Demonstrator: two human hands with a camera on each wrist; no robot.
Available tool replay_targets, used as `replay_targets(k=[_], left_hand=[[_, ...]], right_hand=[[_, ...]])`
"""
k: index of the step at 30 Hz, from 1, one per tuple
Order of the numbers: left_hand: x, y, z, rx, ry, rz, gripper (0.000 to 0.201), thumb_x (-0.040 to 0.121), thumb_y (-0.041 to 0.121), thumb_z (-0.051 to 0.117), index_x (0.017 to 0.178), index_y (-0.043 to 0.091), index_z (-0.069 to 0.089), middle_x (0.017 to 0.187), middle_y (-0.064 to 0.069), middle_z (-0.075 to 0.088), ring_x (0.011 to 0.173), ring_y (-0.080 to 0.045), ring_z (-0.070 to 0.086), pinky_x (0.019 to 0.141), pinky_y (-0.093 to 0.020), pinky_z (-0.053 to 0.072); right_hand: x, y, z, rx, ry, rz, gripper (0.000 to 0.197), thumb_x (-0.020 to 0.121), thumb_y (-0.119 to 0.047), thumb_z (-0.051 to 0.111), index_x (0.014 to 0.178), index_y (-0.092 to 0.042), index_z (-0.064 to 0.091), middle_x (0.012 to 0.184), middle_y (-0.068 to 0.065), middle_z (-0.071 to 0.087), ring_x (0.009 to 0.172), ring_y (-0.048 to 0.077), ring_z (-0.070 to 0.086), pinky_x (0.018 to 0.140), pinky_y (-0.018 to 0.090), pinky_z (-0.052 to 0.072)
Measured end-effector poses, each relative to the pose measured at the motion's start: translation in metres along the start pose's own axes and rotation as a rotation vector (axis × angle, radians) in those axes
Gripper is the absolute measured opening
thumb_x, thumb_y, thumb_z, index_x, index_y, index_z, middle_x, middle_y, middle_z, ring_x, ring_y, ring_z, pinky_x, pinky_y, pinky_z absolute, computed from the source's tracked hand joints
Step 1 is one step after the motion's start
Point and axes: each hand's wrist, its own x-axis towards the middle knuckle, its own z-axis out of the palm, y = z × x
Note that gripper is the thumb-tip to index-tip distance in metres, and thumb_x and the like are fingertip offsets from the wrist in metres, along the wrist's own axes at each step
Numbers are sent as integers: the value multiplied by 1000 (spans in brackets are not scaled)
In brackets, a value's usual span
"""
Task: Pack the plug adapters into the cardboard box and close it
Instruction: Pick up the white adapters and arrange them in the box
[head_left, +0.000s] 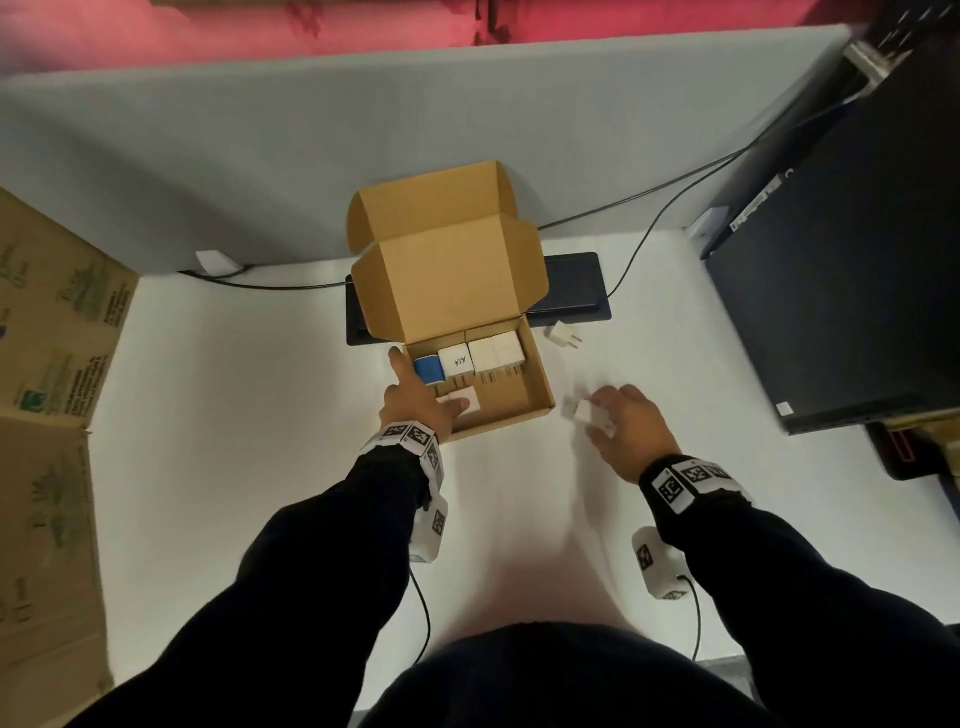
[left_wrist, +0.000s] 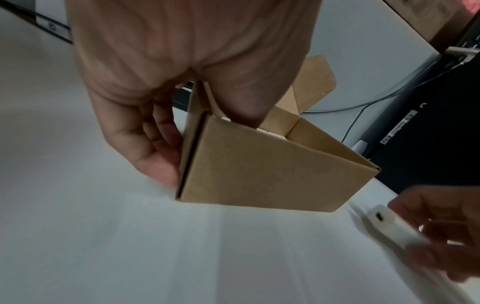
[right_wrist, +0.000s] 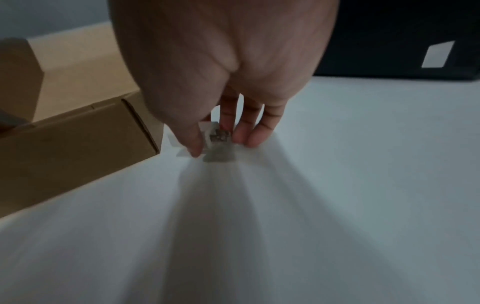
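L hand (head_left: 415, 402) holds near-left corner of open cardboard box (head_left: 540, 387) at desk (head_left: 260, 467) centre, thumb inside. R hand (head_left: 631, 431) pinches white plug adapter (head_left: 592, 415), just right of box. Adapters (head_left: 470, 358) inside; one adapter (head_left: 562, 334) loose by box's far-right corner.

Matt cardboard box (head_left: 540, 387) — smooth table (head_left: 260, 441).

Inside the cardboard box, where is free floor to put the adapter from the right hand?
In the cardboard box, bare floor lies at the near right, between the right wall and the white adapter under the left hand. The far row, with the blue adapter, is crowded.
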Motion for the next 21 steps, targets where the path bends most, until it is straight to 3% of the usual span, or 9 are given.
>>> replay_targets(k=[4,6,10,15,21], left_hand=[[3,-2,-3,47,5,27,108,76,45,83,152,24,9,121,-17,60,104,-39,63,86,-46,53],[4,-3,-5,42,11,23,94,76,46,82,143,23,21,115,-15,60,92,-35,61,77,-41,49],[5,-7,-6,38,18,38,80,73,52,82,128,22,32,102,-8,55,81,-29,51,72,-38,46],[10,-5,-11,47,-45,7,79,72,45,85,127,24,33,109,-10,59,87,-33,60,80,-48,60],[12,-7,-11,10,-63,18,66,81,34,80,129,21,36,117,-11,61,85,-28,56,84,-49,59]], right_hand=[[17,-34,-16,132,247,-176,39,79,-17,74,116,-15,62,107,6,55,90,28,60,80,36,53],[24,-62,-23,155,251,-319,40,80,-17,73,118,-14,63,109,6,57,98,27,58,84,36,50],[33,-112,-13,-124,9,-440,41,83,-19,69,123,-18,63,117,5,60,114,25,48,89,38,48],[41,-145,1,-503,-247,-307,33,92,-11,59,124,-12,62,114,14,60,115,32,55,87,42,52],[48,-154,10,-556,-328,-250,27,96,-7,52,123,-7,58,118,17,59,106,35,62,80,39,49]])
